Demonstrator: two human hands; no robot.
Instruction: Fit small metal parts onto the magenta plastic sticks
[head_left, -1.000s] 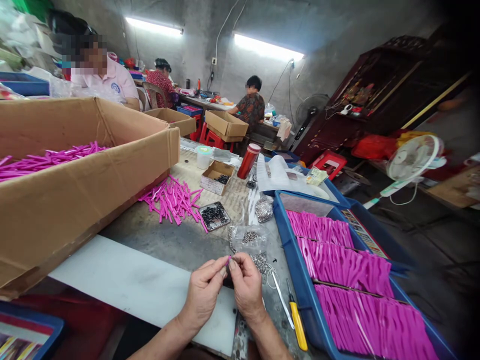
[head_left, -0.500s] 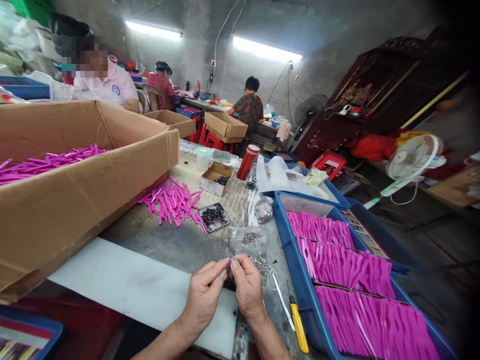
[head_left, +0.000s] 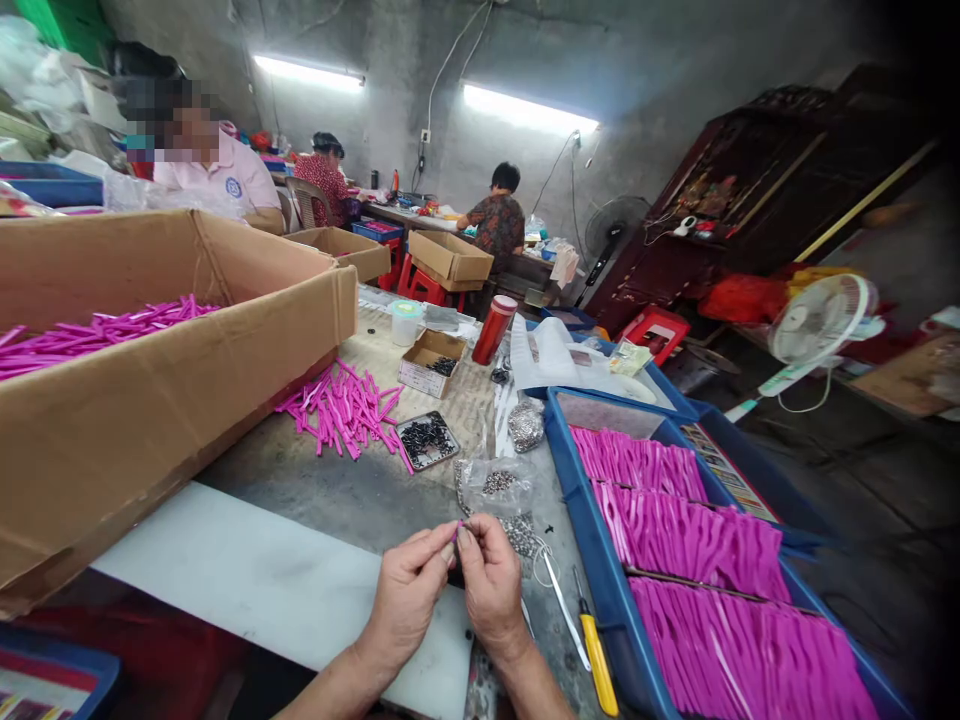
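Purple piece: a small purple piece [head_left: 457, 532] is sitting between the fingertips of both hands, above the near edge of the tabletop [head_left: 300, 495].
Left hand: the left hand [head_left: 409, 585] is pinching the piece between thumb and forefinger.
Right hand: the right hand [head_left: 491, 582] is pinching it too, thumb against forefinger, meeting the left.
Fingertip work: the hands are probably fitting or adjusting something at the piece's end; the next move is likely calling for a firm, steady two-handed pinch.
White board: a white board [head_left: 255, 570] is lying under and left of the left hand.
Beyond the hands: a plastic bag of metal bits [head_left: 517, 475], a tray [head_left: 439, 460] of black bits and a purple pile [head_left: 341, 412] are resting ahead.
Right of the right hand: a yellow-handled tool [head_left: 598, 665] is lying beside a blue bin [head_left: 589, 560].
Hard to see: the fingers are covering most of the piece; whatever is joining it, and the dark patch below, are staying unclear.
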